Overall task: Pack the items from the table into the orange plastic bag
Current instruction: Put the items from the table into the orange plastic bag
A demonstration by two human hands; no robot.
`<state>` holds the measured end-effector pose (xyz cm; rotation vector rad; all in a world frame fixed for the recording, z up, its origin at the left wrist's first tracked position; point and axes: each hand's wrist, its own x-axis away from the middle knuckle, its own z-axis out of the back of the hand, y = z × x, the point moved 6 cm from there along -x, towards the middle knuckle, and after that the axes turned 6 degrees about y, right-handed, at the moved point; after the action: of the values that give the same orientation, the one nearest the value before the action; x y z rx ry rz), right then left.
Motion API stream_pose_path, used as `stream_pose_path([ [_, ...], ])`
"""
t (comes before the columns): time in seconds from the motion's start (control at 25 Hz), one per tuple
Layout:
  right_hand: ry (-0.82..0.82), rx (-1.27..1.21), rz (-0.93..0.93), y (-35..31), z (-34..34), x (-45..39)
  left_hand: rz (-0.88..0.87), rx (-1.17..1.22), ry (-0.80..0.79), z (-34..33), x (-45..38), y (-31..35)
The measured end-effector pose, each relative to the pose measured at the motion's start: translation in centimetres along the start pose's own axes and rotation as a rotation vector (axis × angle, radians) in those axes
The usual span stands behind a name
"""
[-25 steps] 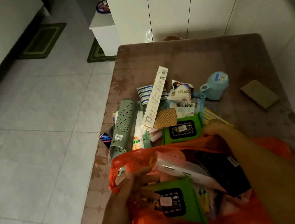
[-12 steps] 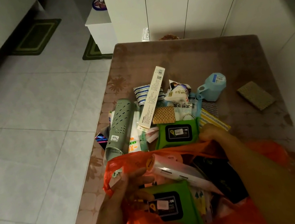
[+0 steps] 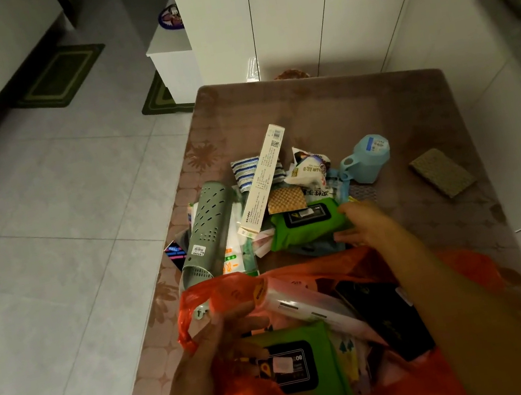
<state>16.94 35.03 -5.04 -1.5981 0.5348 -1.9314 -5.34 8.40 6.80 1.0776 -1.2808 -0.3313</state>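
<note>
- Green soft pack of wipes with a black flap label [image 3: 305, 224] is where I see my right hand [image 3: 366, 225]: the grip closes on its near right edge, thumb low, fingers over the top. It's a shallow pinch on a floppy corner, so I judge the pack could fold or slip free as it lifts.
- A long white cardboard box [image 3: 263, 179] and a tan woven pad [image 3: 286, 199] lean on or just beside that pack; pulling it may drag them toward the surface [image 3: 357, 103] edge.
- My left hand [image 3: 222, 343] grips the rim of the thin orange plastic bag [image 3: 220, 295], holding the mouth open at the near edge. The bag is already crowded; a slack rim could let the mouth collapse.
</note>
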Motion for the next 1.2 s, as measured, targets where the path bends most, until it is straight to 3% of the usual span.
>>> stream_pose_path([
  [0.08, 0.007, -0.07, -0.06, 0.9, -0.8, -0.5, 0.009, 0.005, 0.0, 0.1, 0.1, -0.1],
  [0.12, 0.058, 0.011, -0.027, 1.1, -0.8, -0.8, 0.009, 0.008, 0.0, 0.1, 0.1, -0.2],
  [0.24, 0.221, 0.641, 0.264, 0.5, -0.2, -0.9, 0.002, 0.008, 0.005, 0.4, 0.1, -0.2],
  [0.32, 0.171, 0.96, 0.375, 1.0, -0.5, -0.6, -0.002, -0.008, 0.007, 0.5, 0.1, -0.1],
  [0.48, 0.148, 1.204, 0.479, 1.2, -0.3, -0.7, -0.001, -0.014, 0.022, 0.8, -0.1, -0.1],
  [0.56, 0.147, 1.132, 0.545, 0.4, -0.2, -0.2, -0.009, -0.013, 0.022, 0.9, -0.1, 0.0],
  [0.84, -0.025, 0.421, 0.731, -2.6, 4.6, 9.4, -0.108, -0.112, 0.102, 0.9, 1.3, 1.6],
  [1.0, -0.27, -0.199, 0.608, 5.8, 12.4, 17.6, -0.211, -0.144, 0.107, 0.1, 2.6, 2.0],
  [1.08, -0.471, -0.423, 0.439, 11.0, 13.3, 19.8, -0.272, -0.162, 0.078, -0.3, 3.3, 2.4],
  [1.12, -0.535, -0.431, 0.387, 13.1, 12.8, 20.7, -0.283, -0.163, 0.072, -0.3, 3.7, 2.6],
  [1.2, -0.446, -0.285, 0.339, 17.2, 12.0, 20.8, -0.293, -0.18, 0.083, -0.2, 4.4, 2.9],
])
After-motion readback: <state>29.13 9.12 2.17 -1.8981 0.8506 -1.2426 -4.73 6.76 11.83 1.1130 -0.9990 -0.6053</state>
